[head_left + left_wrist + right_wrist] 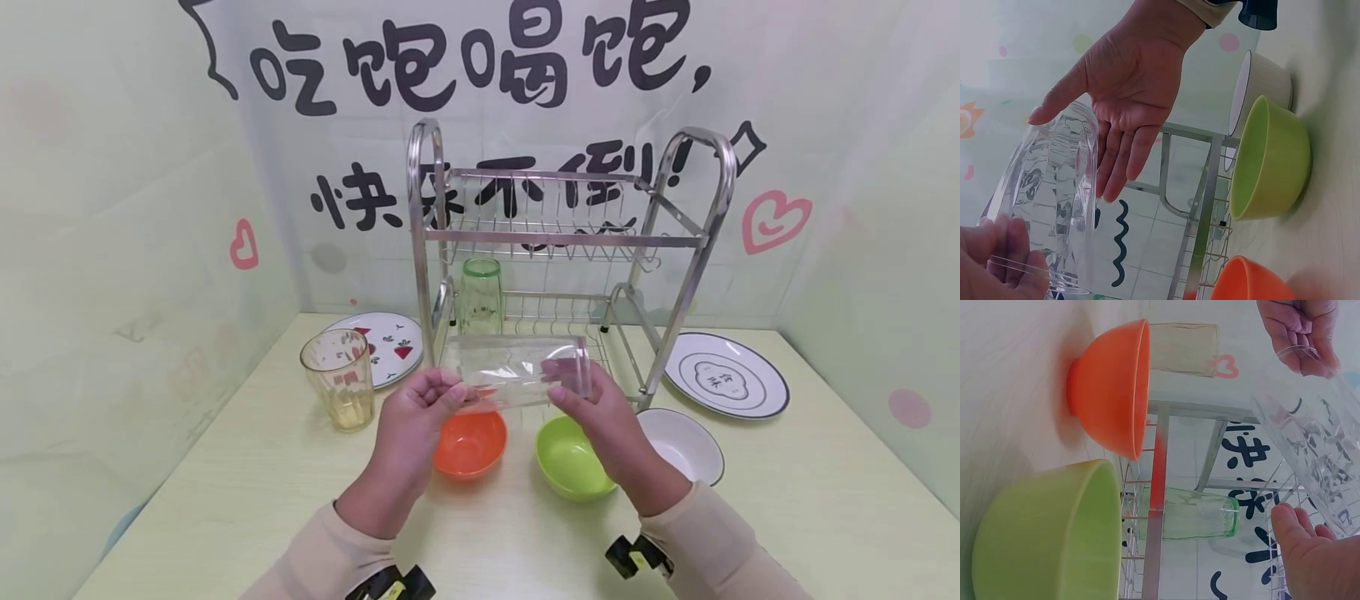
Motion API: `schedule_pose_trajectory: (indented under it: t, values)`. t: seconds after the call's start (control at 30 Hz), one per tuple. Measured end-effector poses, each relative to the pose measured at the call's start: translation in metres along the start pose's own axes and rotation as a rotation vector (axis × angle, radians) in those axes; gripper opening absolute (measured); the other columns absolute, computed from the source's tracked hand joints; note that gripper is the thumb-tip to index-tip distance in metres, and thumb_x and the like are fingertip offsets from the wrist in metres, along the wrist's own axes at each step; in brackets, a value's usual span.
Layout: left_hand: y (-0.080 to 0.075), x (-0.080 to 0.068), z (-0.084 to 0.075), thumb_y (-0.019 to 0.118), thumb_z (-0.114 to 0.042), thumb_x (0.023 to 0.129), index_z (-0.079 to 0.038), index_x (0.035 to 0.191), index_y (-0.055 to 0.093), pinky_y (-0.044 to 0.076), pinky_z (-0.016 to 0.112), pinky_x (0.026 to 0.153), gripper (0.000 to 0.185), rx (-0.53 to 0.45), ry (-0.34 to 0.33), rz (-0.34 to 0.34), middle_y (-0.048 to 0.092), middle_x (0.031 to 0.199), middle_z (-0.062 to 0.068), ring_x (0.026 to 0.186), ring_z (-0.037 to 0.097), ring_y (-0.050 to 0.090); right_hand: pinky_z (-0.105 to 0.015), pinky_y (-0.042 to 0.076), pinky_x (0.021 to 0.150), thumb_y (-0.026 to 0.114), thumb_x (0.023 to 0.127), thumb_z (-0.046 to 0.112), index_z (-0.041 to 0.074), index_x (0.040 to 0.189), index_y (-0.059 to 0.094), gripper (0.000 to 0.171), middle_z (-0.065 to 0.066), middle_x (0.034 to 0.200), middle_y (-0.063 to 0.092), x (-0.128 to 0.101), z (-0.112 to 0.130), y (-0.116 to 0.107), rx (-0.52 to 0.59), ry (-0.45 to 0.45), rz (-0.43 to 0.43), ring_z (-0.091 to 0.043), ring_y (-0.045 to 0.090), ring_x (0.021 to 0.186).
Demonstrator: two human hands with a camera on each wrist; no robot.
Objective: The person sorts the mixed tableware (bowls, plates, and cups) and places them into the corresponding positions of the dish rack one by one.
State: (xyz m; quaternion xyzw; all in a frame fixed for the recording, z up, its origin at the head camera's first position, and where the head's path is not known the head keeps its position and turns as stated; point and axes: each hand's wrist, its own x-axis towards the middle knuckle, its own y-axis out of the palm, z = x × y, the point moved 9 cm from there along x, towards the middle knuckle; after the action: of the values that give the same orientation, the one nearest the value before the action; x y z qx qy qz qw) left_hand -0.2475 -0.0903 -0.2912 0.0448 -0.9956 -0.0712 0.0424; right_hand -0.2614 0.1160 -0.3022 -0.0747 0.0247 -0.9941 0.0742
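Observation:
A clear drinking glass [517,367] lies sideways in the air in front of the dish rack [566,240]. My left hand [408,425] pinches it at the left end; in the right wrist view that hand's fingers [1307,337] are at the thin rim. At the thicker end, my right hand [615,425] holds the glass between thumb and fingers, the thumb [1060,97] showing in the left wrist view. Below the hands stand an orange bowl [470,446] and a green bowl [573,458]. A green-tinted glass [482,296] stands upside down on the rack's lower level.
An amber glass [341,383] stands on the left of the table, by a plate with red patterns [386,342]. To the right are a white bowl [686,446] and a dark-rimmed white plate [727,375]. Fabric walls [135,250] enclose the table.

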Motion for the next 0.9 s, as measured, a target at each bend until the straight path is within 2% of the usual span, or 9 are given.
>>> schedule_pose_trajectory:
  t: [0.37, 0.57, 0.73, 0.9]
  values:
    - [0.006, 0.001, 0.008, 0.063, -0.002, 0.091, 0.0, 0.097, 0.06, 0.053, 0.02, 0.079, 0.007, 0.04, -0.062, 0.008, 0.066, 0.087, 0.003, 0.086, 0.012, 0.067, -0.025, 0.043, 0.1, 0.057, 0.09, 0.006, -0.004, 0.133, 0.041, 0.047, -0.02, 0.134, 0.053, -0.001, 0.007, -0.002, 0.129, -0.064, -0.054, -0.015, 0.054, 0.118]
    - [0.009, 0.0, 0.008, 0.063, -0.001, 0.091, 0.002, 0.099, 0.06, 0.053, 0.02, 0.078, 0.01, 0.01, -0.05, 0.024, 0.067, 0.088, 0.004, 0.084, 0.011, 0.066, -0.023, 0.045, 0.097, 0.055, 0.089, 0.003, -0.005, 0.135, 0.037, 0.05, -0.011, 0.126, 0.057, -0.002, 0.009, -0.004, 0.188, -0.082, -0.101, -0.016, 0.055, 0.114]
    - [0.013, -0.001, 0.008, 0.063, -0.002, 0.092, 0.004, 0.102, 0.059, 0.053, 0.019, 0.077, 0.013, 0.007, -0.039, 0.044, 0.068, 0.088, 0.004, 0.083, 0.01, 0.066, -0.022, 0.044, 0.097, 0.055, 0.089, 0.004, -0.003, 0.137, 0.035, 0.053, -0.005, 0.124, 0.057, -0.003, 0.009, -0.006, 0.229, -0.067, -0.124, -0.017, 0.054, 0.117]
    - [0.015, 0.0, 0.01, 0.062, -0.003, 0.093, 0.006, 0.106, 0.057, 0.053, 0.021, 0.082, 0.016, 0.012, -0.035, 0.064, 0.068, 0.09, 0.005, 0.085, 0.011, 0.068, -0.022, 0.044, 0.097, 0.056, 0.088, 0.003, -0.001, 0.131, 0.038, 0.046, -0.002, 0.119, 0.061, -0.004, 0.013, -0.007, 0.24, -0.08, -0.142, -0.013, 0.055, 0.114]
